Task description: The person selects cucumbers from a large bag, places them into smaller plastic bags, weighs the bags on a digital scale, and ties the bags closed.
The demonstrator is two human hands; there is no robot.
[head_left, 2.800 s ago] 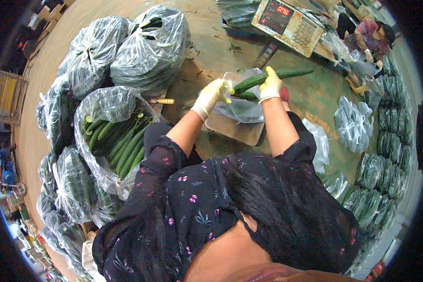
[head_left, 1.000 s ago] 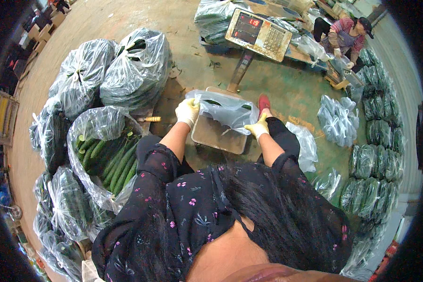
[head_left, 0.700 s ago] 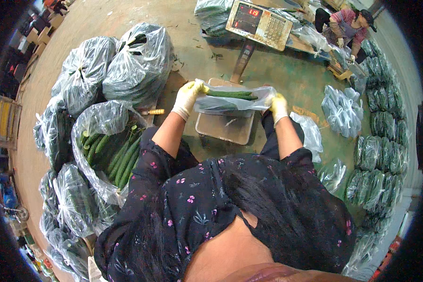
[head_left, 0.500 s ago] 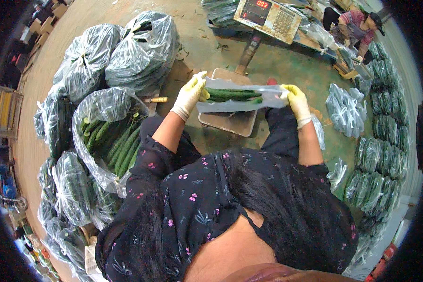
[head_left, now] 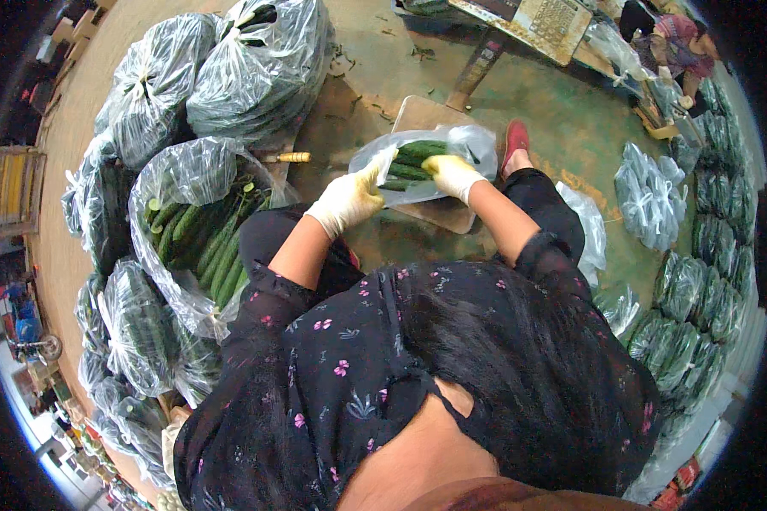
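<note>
A clear plastic bag [head_left: 371, 160] lies spread over the weighing platform [head_left: 439, 215], with several dark green cucumbers [head_left: 411, 171] in it. My left hand [head_left: 349, 200], in a pale glove, is closed on the bag's near left edge. From the right, my gloved right hand [head_left: 453, 176] reaches over the bag, its fingers curled against a cucumber. The fingertips are slightly blurred. To my left, a large open bag [head_left: 149, 247] holds many loose cucumbers [head_left: 217, 255].
Tied bags of cucumbers [head_left: 260, 85] stand at the far left. A wooden handle [head_left: 294, 157] sticks out beside them. The scale's post [head_left: 477, 68] rises beyond the platform. Empty plastic bags [head_left: 652, 196] lie right, by rows of packed cucumbers [head_left: 712, 230]. Another person [head_left: 682, 47] works far right.
My right hand has let go of the bag's right end and moved left onto the cucumbers. The bag, stretched between both hands before, now lies lower and wider over the platform.
</note>
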